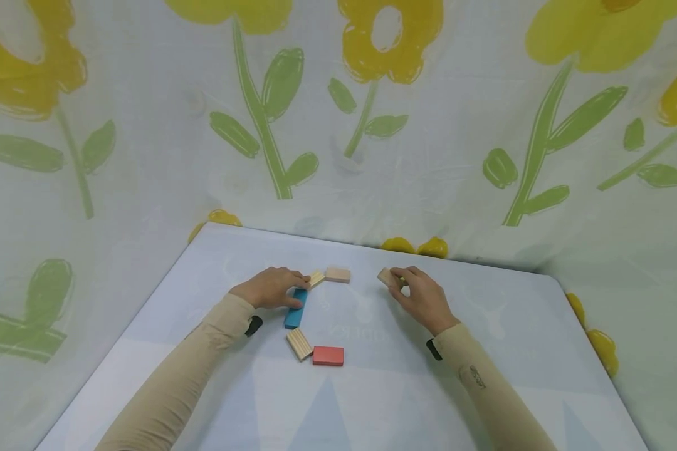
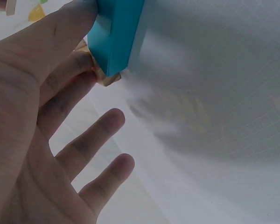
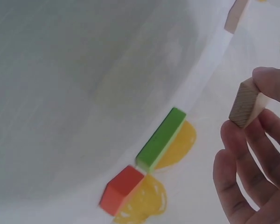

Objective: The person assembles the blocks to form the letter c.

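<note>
In the head view my left hand [image 1: 271, 288] rests its thumb on the blue block [image 1: 296, 313], its fingertips at a light wooden block [image 1: 317, 279] by the far end. The left wrist view shows the thumb against the blue block [image 2: 114, 37], two fingers touching the wooden block [image 2: 107, 78] and the other two fingers spread. My right hand [image 1: 425, 300] pinches another wooden block [image 1: 387, 277] between thumb and fingers, right of a pale wooden block [image 1: 338, 275]. In the right wrist view, that held block [image 3: 244, 106] is tilted off the surface.
Nearer on the white table [image 1: 429, 401] lie a ridged wooden block [image 1: 299, 344] and a red block [image 1: 328, 356]. A green block [image 3: 161, 139] and a red-orange block [image 3: 122, 189] appear in the right wrist view. A flower-patterned cloth [image 1: 429, 169] stands behind the table.
</note>
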Demonstrator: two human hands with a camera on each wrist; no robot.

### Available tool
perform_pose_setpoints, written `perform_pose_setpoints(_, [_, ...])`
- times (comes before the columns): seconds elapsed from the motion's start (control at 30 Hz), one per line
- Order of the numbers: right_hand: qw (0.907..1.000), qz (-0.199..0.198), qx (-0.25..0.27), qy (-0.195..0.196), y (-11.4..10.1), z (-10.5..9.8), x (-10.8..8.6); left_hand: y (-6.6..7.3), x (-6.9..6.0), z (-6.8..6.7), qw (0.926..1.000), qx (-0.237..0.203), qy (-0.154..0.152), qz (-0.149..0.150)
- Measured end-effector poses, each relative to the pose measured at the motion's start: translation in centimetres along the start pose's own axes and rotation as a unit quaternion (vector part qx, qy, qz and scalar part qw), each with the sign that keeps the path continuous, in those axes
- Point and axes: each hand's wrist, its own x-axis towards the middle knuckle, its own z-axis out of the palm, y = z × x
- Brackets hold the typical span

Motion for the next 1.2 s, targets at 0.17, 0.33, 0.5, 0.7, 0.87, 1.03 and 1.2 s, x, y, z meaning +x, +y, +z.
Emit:
perform_pose_setpoints(0.17, [1.0,0.001,0.001,-0.005,-0.6,0.5,0.6,0.1,-0.1,-0.1,1.0,0.004,0.002,0.001])
perform_pose_setpoints(0.33, [0.9999,-0.006,0.008,-0.005,-1.2,1.0,1.1,0.0,-0.1,-0.1,1.0,0.005,0.004,0.005])
perform_pose_setpoints(0.5, [0.9999,-0.012,0.002,-0.009,-1.6,1.6,1.7,0.1,-0.1,0.0,1.0,0.002,0.002,0.005])
perform_pose_setpoints(0.7, [0.9989,-0.009,-0.02,-0.04,-1.8,2.4,2.6,0.1,-0.1,0.0,1.0,0.002,0.003,0.003])
perform_pose_setpoints(0.87, [0.998,-0.022,-0.025,-0.054,-1.9,2.8,3.0,0.1,-0.1,0.0,1.0,-0.001,-0.001,-0.003])
perform_pose_setpoints(1.03, [0.9971,-0.022,-0.035,-0.064,-2.1,3.2,3.3,0.2,-0.1,-0.2,1.0,-0.004,-0.002,-0.003])
perform_pose_setpoints(1.2, [0.9961,-0.015,-0.037,-0.079,-2.3,3.4,3.5,0.2,-0.1,-0.3,1.0,-0.002,-0.001,0.002])
